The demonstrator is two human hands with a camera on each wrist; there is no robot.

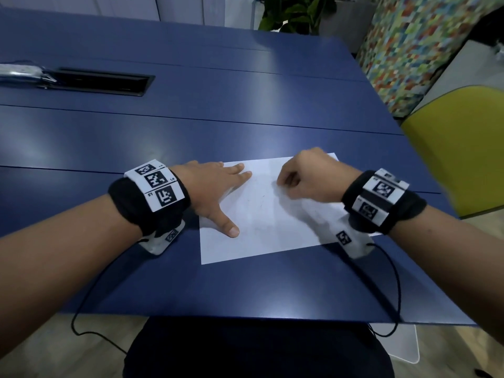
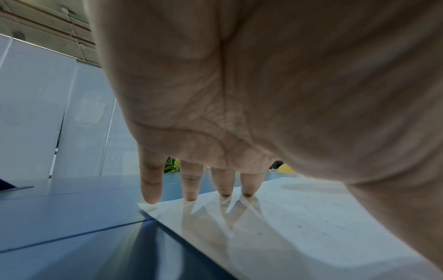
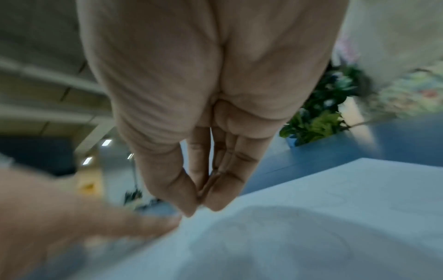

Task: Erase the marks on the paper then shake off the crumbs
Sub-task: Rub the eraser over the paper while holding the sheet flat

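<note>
Paper (image 1: pixel 272 214) lies flat on the tabletop (image 1: pixel 191 132), long axis running between my hands. My left hand (image 1: pixel 215 186) presses its near-left edge with straight, spread fingers; my right hand (image 1: pixel 308 175), fingertips pinched together, hovers nearer the faint marks. I can't make out an eraser.

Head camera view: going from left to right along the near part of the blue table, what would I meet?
Left hand flat on the paper's left edge → bare middle of the white paper → right hand with fingers curled → yellow chair.
</note>
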